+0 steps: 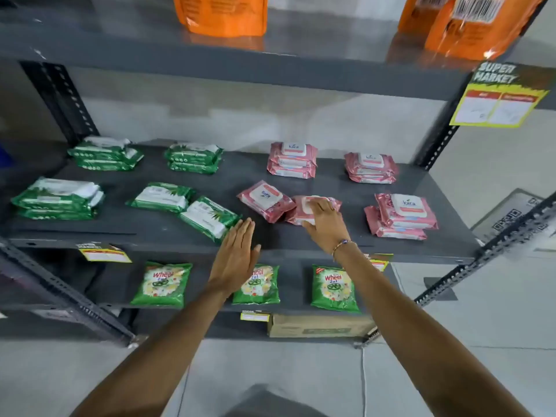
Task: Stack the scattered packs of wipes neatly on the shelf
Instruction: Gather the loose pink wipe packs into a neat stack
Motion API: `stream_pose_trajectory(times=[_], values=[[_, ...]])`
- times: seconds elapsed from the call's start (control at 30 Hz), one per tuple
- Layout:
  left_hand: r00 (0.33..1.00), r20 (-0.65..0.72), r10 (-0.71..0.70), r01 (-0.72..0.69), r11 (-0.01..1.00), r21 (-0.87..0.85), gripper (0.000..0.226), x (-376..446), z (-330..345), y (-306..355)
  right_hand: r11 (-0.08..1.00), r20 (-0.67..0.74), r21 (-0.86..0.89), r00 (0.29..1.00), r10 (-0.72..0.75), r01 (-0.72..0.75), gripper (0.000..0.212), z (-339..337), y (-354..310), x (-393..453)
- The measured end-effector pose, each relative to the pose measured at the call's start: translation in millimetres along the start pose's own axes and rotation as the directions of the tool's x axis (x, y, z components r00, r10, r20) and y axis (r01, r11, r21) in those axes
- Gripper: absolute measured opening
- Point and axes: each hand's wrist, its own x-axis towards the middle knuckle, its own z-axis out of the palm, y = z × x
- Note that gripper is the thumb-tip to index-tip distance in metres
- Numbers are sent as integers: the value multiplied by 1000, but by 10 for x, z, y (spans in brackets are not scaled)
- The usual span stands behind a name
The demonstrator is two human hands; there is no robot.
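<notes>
On the dark grey shelf [150, 230] lie green and pink packs of wipes. My right hand [325, 224] grips a loose pink pack [304, 206] near the middle front. Another loose pink pack [264, 200] lies tilted just left of it, touching it. Pink stacks stand at the back [291, 159], back right [370, 168] and front right [403, 216]. Two loose green packs [162, 197] [209, 218] lie askew at centre left. Green stacks sit at back left [105, 153], back centre [194, 158] and front left [58, 198]. My left hand [237, 254] hovers flat with straight fingers at the shelf's front edge, holding nothing.
Orange bags [222, 13] stand on the shelf above. Green detergent pouches [162, 284] and a cardboard box [319, 326] sit on lower shelves. A yellow price sign [499, 97] hangs at the upper right. Slotted metal uprights [60, 94] frame the shelf.
</notes>
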Motion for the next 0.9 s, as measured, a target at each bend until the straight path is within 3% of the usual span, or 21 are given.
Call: stream_pose_trajectory(times=[0.13,0.23,0.33,0.47,0.5,0.57,0.6,0.67,0.7,0.73,0.8,0.9], values=[[994,57,-94,92,995,36,57,4,104,-28,997,188,3,979,80,-82,74,-60,233,273],[992,83,-93,85,992,95,58,1,108,-56,996,345,-55,935,84,-69,99,-76,325,431],[993,62,-97,88,988,128,58,-23,117,-95,991,387,-120,916,105,-63,106,-105,370,525],[993,51,-104,96,986,139,58,-21,153,-121,967,508,-241,839,195,-79,96,-250,375,469],[993,58,-106,97,985,139,59,-23,158,-125,958,522,-277,827,210,-69,85,-281,423,467],[991,69,-113,102,984,146,61,-23,160,-135,959,519,-277,849,97,60,58,-359,471,476],[992,67,-110,99,984,149,61,-23,166,-141,981,578,-195,810,97,21,60,-451,466,462],[993,62,-100,90,985,146,62,-25,178,-152,990,758,-108,636,144,-96,71,-601,415,423],[994,60,-97,87,985,148,62,-25,181,-154,995,785,-50,613,92,-85,74,-620,345,456],[994,52,-95,86,984,154,62,-26,191,-157,998,783,45,622,-4,-49,75,-625,256,512],[994,41,-99,92,984,154,60,-18,209,-163,963,697,256,706,-123,-84,68,-624,84,590],[995,32,-94,87,982,167,60,-22,247,-182,844,543,505,827,-147,-181,52,-523,-208,708]])
